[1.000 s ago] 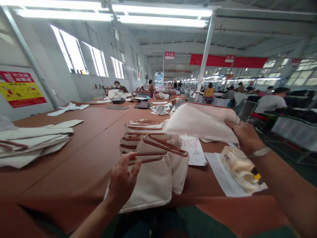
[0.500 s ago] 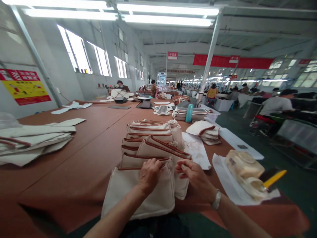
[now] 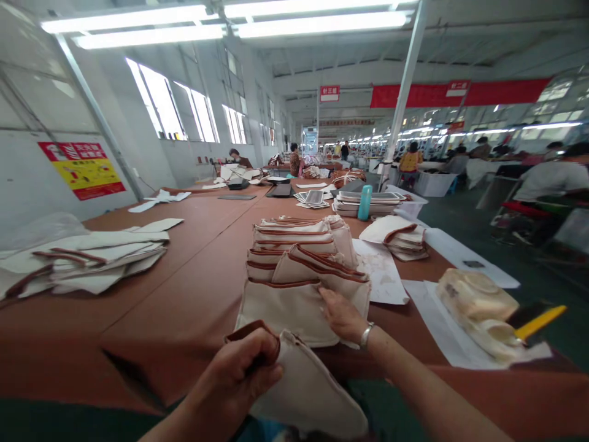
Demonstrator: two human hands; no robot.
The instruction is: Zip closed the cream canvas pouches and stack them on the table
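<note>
One pile of cream fabric (image 3: 108,258) lies on the worktop (image 3: 184,270); the left hand (image 3: 242,371) pinches one brown-edged pouch (image 3: 308,390) in its fingers at the worktop's near edge. Several standing pouches (image 3: 285,301) form one row, touched by the right hand (image 3: 344,315); whether its fingers grip, I cannot tell. Rightward: one bottle (image 3: 365,203), one container (image 3: 476,298).

A factory workshop for sewn goods — cream cloth pieces (image 3: 283,307) with brown edging stand in a row on the big brown table (image 3: 197,264), tube lights (image 3: 322,26) hang above it, and beyond its right side people (image 3: 550,182) sit below a red banner (image 3: 409,96).
</note>
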